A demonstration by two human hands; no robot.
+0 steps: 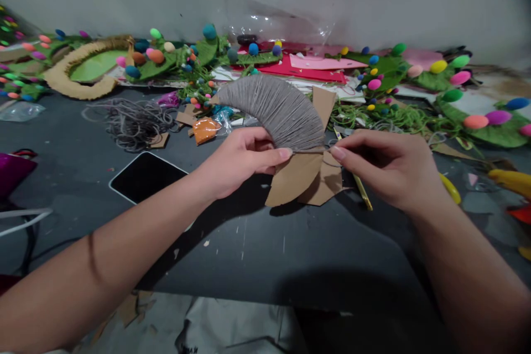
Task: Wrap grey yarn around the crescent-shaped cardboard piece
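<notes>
A curved cardboard piece (296, 180) is wrapped over its upper part in grey cord (277, 105); its lower end is bare brown card. My left hand (244, 160) grips the piece at its inner edge, thumb on top near the lowest turns of cord. My right hand (369, 163) pinches the grey cord at the right edge of the piece, thumb and forefinger pressed together. The cord runs across the card between both hands. Behind the bare end lies another cut piece of cardboard (326, 185).
A tangle of grey cord (136, 121) and a phone (145, 177) lie at the left. Green leaves with coloured balls, red paper (290, 69) and a tan wrapped curve (78, 86) line the back. A yellow-handled tool (510, 180) lies at the right.
</notes>
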